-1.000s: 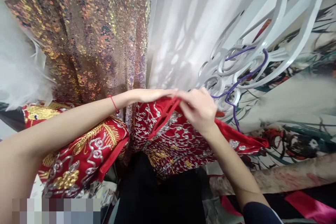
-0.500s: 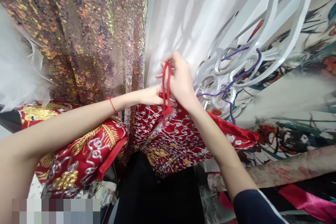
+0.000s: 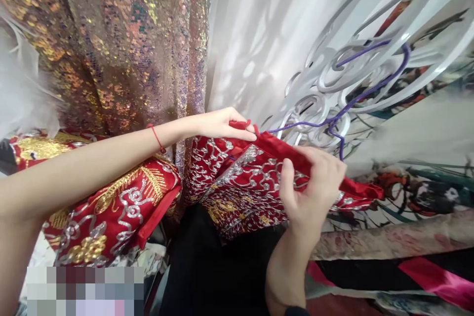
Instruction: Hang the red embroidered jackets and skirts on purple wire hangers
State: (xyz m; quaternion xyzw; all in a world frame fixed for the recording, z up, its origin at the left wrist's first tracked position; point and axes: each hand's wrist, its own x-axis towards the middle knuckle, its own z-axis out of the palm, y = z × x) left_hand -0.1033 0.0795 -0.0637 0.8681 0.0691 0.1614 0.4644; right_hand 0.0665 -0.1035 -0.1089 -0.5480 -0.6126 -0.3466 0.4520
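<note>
A red embroidered garment (image 3: pixel 244 173) with silver and gold patterns hangs across the middle, its plain red band along the top edge. My left hand (image 3: pixel 225 126) is closed on the upper corner of that band, with a bit of red cord (image 3: pixel 247 122) showing at its fingers. Farther right along the band is my right hand (image 3: pixel 314 182), its thumb standing apart from the fingers and the red cloth behind it. No firm grip shows there. Around my left wrist runs a thin red string bracelet (image 3: pixel 156 138).
Gold sequined fabric (image 3: pixel 122 49) hangs at the left, beside a white curtain (image 3: pixel 252 34). White scrollwork metal (image 3: pixel 333 84) with a purple cord (image 3: pixel 355 94) leans in at the right. Another red embroidered piece (image 3: pixel 122 207) lies under my left forearm. Flower-printed cloth (image 3: pixel 418 192) is at the right.
My right hand has moved down and right, from the red cord at my left hand to the garment's top band. The cord no longer dangles; the band now lies more stretched out.
</note>
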